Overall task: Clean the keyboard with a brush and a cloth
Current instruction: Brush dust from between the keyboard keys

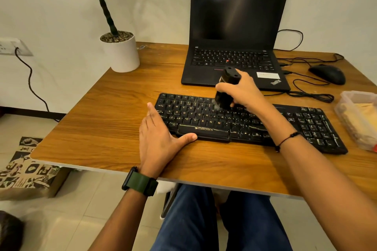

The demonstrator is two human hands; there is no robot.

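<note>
A black keyboard (204,116) lies across the middle of the wooden table (114,124). My right hand (242,91) grips a black brush (227,87) held upright, its pale bristles down on the upper key rows near the middle. My left hand (161,138) lies flat with straight fingers against the keyboard's left end, the thumb along its front edge. A yellow cloth (359,116) sits inside a clear plastic box at the right edge.
An open black laptop (234,32) stands behind the keyboard. A black mouse (327,73) and loose cables lie at the back right. A white plant pot (122,53) stands at the back left. The clear box (355,96) sits by the table's right edge.
</note>
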